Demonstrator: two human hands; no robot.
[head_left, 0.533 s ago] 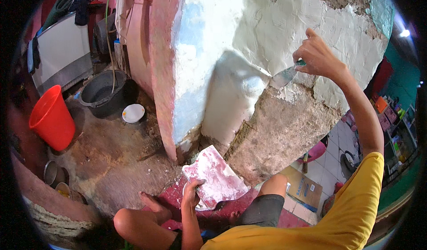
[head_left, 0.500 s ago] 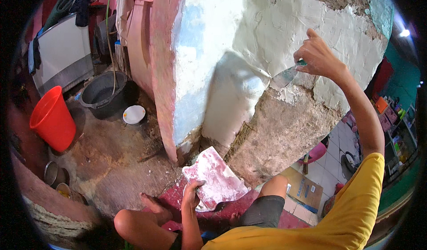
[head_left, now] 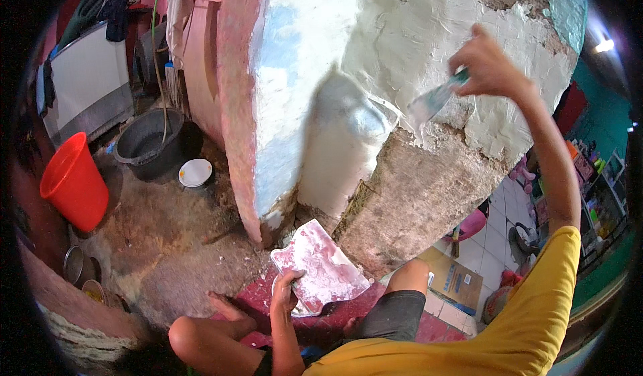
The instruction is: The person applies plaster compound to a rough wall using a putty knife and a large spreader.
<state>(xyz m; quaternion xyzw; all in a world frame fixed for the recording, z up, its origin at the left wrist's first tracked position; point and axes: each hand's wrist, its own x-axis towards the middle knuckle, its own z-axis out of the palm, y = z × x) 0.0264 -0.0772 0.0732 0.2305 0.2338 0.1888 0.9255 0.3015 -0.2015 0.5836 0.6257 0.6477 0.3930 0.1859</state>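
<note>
My right hand (head_left: 487, 66), slightly blurred, is closed around the handle of a putty knife (head_left: 437, 101). Its wide blade points down and left, at the lower edge of fresh white plaster on the wall (head_left: 402, 48); whether it touches the surface I cannot tell. Below that edge the wall is rough, bare and brown (head_left: 422, 188). Low in front of me, my left hand (head_left: 285, 289) grips a flat pink board (head_left: 328, 269) by its left edge, thumb on top. White paste is smeared across the board.
At the left stand a red bucket (head_left: 77, 185), a black tub (head_left: 151, 149) with a hose in it, and a small white-lidded container (head_left: 195, 173). Flattened cardboard (head_left: 455, 282) lies by my right knee. Cluttered shelves (head_left: 606, 188) are at the far right.
My right hand has shifted slightly up, and the putty knife has tilted, showing more of its blade. My left hand holds the board almost unmoved. The whole view has shifted slightly.
</note>
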